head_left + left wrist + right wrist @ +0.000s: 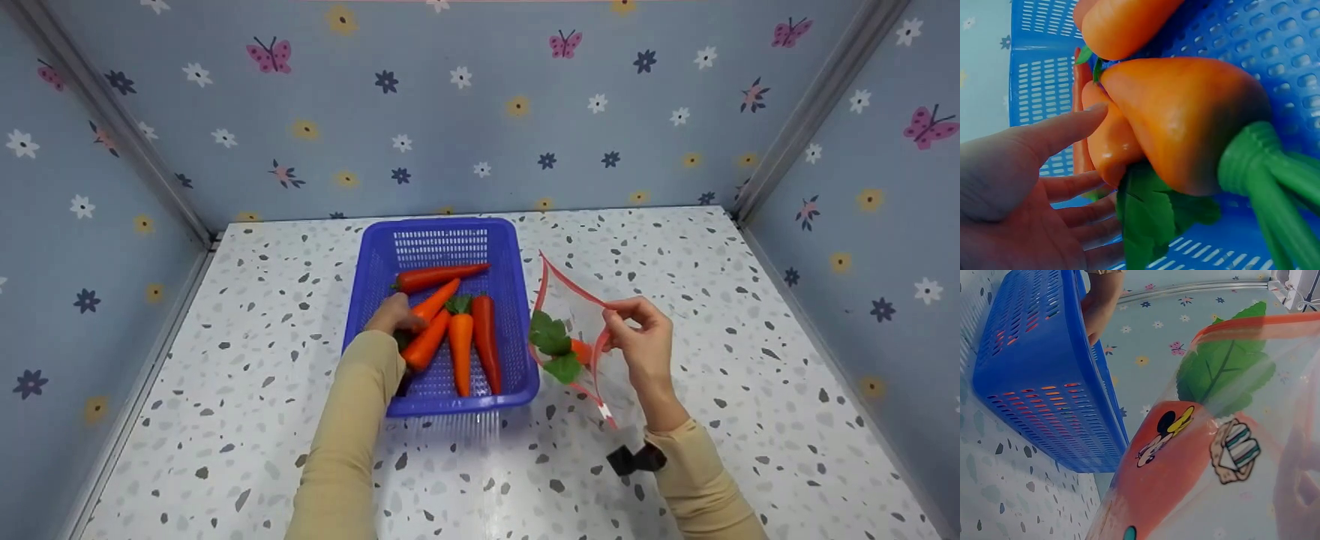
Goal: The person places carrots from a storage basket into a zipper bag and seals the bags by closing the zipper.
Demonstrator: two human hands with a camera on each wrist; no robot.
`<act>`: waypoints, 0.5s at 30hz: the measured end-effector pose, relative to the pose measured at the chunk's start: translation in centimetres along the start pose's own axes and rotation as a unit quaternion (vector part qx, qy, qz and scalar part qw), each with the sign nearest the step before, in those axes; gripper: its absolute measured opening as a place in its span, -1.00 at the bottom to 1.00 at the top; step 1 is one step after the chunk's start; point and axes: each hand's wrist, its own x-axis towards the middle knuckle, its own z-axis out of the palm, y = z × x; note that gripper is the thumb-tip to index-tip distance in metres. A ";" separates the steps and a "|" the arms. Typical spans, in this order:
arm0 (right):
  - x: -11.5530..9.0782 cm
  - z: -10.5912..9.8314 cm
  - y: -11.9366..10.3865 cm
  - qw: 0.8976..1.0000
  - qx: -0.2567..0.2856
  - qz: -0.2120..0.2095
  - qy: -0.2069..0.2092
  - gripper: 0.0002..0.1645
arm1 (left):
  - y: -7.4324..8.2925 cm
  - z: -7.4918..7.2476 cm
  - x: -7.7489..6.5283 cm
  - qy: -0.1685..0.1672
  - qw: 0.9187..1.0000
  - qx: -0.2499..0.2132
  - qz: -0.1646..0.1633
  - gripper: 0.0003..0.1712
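My left hand (391, 316) reaches into a blue plastic basket (465, 406). In the left wrist view its thumb and extended fingers (1081, 216) lie on either side of an orange carrot (1111, 143), thumb tip right at it. A larger carrot (1179, 118) with green stems lies nearer that camera. Right of the basket, my right hand (646, 341) pinches the red-edged rim of a clear zip bag (574, 288), whose mouth gapes. Inside the bag is a carrot (1174, 467) with green leaves (551, 335) at the mouth; cartoon prints show on the plastic.
Also in the basket are an upright-lying carrot (461, 352) and long red chili peppers (486, 341), one across the back. The basket stands on a speckled white table (247, 360). Flower-patterned panels (465, 112) enclose the back and both sides.
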 end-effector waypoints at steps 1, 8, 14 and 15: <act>0.0 0.0 0.0 1.000 -0.006 0.004 0.002 -0.91 | -1.4 0.1 2.5 0.009 0.999 0.048 0.018 -0.33; -0.7 1.2 -2.9 0.999 -0.031 0.028 0.018 -0.91 | -8.5 1.0 14.8 0.045 0.980 0.177 0.075 -0.29; -0.7 1.2 -2.8 0.998 -0.043 0.027 0.020 -0.92 | -8.4 1.2 14.4 0.066 0.978 0.173 0.091 -0.39; -0.7 1.2 -2.7 0.998 -0.045 0.027 0.020 -0.92 | -8.6 1.3 14.8 0.072 0.977 0.177 0.098 -0.40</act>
